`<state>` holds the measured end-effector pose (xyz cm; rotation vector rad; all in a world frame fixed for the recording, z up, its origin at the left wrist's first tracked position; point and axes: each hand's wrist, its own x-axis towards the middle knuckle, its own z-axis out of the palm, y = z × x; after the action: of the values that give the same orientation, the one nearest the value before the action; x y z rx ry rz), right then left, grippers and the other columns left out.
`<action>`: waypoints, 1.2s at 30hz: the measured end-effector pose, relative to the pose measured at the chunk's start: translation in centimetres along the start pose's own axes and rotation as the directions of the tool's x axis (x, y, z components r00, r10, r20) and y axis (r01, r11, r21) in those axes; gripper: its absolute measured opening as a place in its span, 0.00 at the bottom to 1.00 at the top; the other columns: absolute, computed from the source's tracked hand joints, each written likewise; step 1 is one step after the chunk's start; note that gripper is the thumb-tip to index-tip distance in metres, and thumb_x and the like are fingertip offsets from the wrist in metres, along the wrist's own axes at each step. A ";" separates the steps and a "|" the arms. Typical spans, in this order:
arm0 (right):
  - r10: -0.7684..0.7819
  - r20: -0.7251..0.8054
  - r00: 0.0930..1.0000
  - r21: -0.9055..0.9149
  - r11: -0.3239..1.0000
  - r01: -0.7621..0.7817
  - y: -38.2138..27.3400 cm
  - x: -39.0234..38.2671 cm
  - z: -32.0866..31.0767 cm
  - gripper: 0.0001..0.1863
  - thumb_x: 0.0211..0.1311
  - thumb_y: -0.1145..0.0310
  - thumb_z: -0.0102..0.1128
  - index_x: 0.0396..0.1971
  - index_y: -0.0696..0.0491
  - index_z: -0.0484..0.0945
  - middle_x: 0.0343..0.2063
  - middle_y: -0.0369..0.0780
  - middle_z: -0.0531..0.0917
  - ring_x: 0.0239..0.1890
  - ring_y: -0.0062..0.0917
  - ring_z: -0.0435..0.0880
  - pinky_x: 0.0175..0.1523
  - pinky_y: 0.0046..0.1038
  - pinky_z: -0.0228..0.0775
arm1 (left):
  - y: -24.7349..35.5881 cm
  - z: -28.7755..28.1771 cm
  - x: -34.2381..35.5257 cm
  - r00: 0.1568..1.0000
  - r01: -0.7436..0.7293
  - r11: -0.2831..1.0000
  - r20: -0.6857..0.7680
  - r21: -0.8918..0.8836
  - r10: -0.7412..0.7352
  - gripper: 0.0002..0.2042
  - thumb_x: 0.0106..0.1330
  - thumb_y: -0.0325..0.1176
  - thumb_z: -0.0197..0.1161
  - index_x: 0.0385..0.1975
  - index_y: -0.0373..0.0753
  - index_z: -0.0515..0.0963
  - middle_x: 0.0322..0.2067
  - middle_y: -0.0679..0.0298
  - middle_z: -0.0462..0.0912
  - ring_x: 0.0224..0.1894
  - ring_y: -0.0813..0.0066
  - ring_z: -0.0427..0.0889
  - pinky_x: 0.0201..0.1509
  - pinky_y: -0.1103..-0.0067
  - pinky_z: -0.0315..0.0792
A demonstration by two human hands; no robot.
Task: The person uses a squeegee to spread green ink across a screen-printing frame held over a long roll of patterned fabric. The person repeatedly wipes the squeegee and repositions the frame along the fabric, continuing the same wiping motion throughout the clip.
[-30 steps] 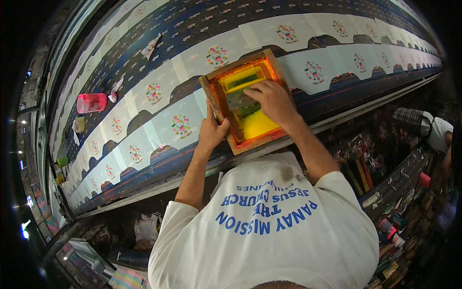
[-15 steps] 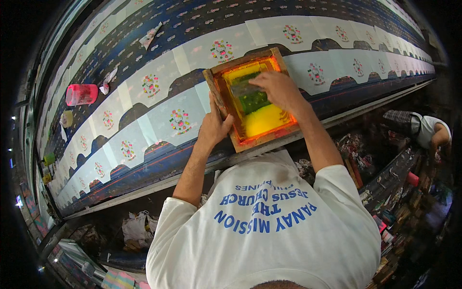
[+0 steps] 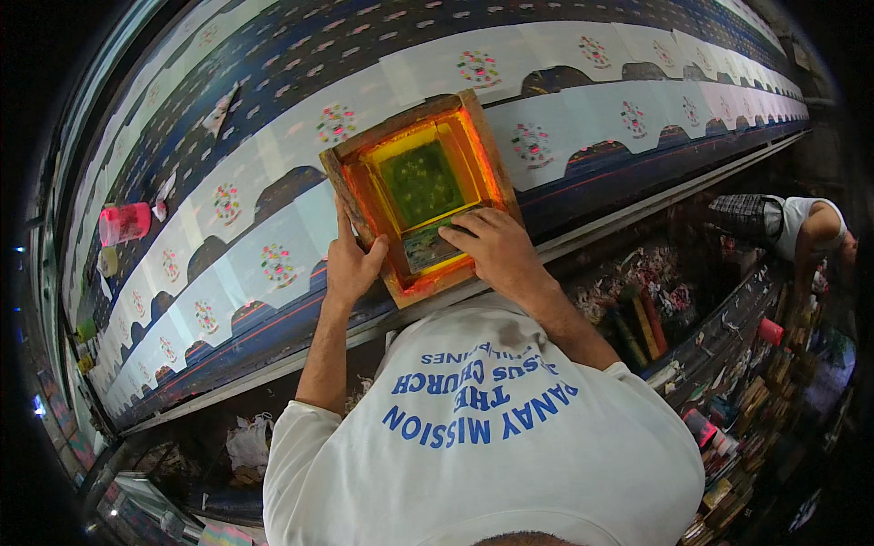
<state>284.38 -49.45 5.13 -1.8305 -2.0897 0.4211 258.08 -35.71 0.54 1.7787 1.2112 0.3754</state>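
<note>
A wooden-framed printing screen (image 3: 496, 164) rests tilted on the near row of pale cut pieces (image 3: 305, 223). Orange and yellow stain its inner edges, and a dark green square shows in the mesh (image 3: 423, 182). My left hand (image 3: 355, 266) grips the frame's left side, thumb on top and fingers partly hidden along the outside. Inside the frame, at the end nearest my body, my right hand (image 3: 501, 250) is closed on a flat, greyish squeegee (image 3: 428, 247). My fingers cover part of the squeegee.
Coloured prints mark pale pieces in curved rows across the long dark table (image 3: 601, 173). A pink container (image 3: 125, 224) lies at far left near crumpled scraps (image 3: 165, 196). Below the table edge is a cluttered trough (image 3: 628, 300). Another person (image 3: 806, 223) bends over at far right.
My right hand has drawn the squeegee from the screen's upper part down to its near end. My left hand stays on the frame. The whole view has shifted.
</note>
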 end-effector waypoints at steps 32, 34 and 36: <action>-0.045 -0.118 0.992 0.021 0.999 0.048 19.9 0.4 -10.2 0.22 0.67 0.75 0.63 0.59 0.49 0.91 0.55 0.40 0.90 0.61 0.37 0.86 0.71 0.40 0.77 | 9.6 17.0 7.7 1.000 -0.014 0.989 -0.009 0.148 0.015 0.55 0.70 0.41 0.70 0.88 0.32 0.38 0.31 0.38 0.90 0.33 0.37 0.92 0.40 0.55 0.86; -0.097 -0.155 0.983 -0.017 0.995 0.096 20.6 2.5 -9.6 0.23 0.66 0.77 0.64 0.60 0.49 0.90 0.54 0.41 0.90 0.60 0.38 0.87 0.70 0.41 0.78 | 10.3 16.6 7.6 0.999 0.043 0.985 0.026 0.167 -0.048 0.56 0.70 0.40 0.70 0.88 0.32 0.36 0.30 0.38 0.90 0.32 0.36 0.92 0.39 0.54 0.85; -0.104 -0.140 0.985 -0.024 0.995 0.102 20.9 4.2 -9.4 0.24 0.65 0.79 0.65 0.60 0.49 0.90 0.55 0.41 0.90 0.61 0.38 0.87 0.71 0.42 0.78 | 10.3 16.5 7.6 0.997 0.053 0.988 0.039 0.145 -0.059 0.56 0.70 0.40 0.69 0.88 0.32 0.34 0.29 0.38 0.89 0.32 0.35 0.91 0.38 0.53 0.84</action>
<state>306.59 -42.51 4.90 -1.6994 -2.0853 0.2412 278.63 -38.72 -1.58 1.8609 1.2825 0.2203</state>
